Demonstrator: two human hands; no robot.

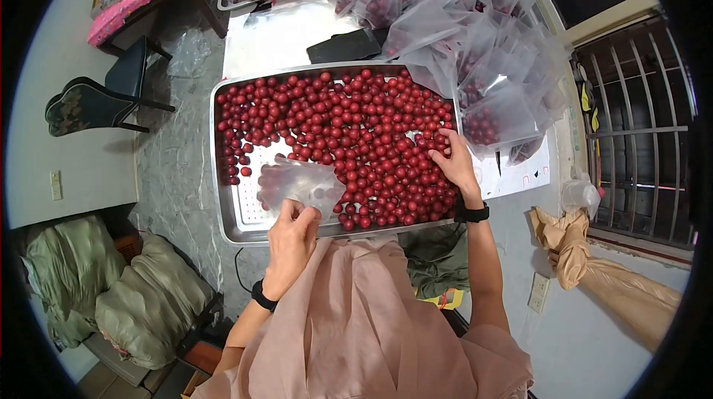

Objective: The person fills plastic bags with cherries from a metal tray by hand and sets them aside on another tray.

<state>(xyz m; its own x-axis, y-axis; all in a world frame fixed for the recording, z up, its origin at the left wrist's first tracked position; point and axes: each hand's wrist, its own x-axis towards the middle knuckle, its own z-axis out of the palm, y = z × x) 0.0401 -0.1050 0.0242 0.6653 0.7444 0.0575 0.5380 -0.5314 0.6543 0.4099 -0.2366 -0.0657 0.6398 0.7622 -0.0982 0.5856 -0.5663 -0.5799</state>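
Observation:
Small round red fruits point(349, 117), like plums, fill most of a metal tray point(232, 209) in front of me. My left hand point(291, 239) is at the tray's near edge, its fingers closed on the edge of a clear plastic bag point(304, 185). The bag lies over the tray's near left part, with some fruits showing through it. On the right side, my right hand point(457, 169) reaches in over the fruits. Its thumb and fingers are apart, with the fingertips right at the fruits.
Many clear bags with fruits point(505, 94) crowd the back right of the white table point(267, 31). A black flat object point(345, 46) lies behind the tray. Another tray point(223, 1) holds bags farther back. A dark chair point(111, 91) stands left, and a barred window point(639, 124) is right.

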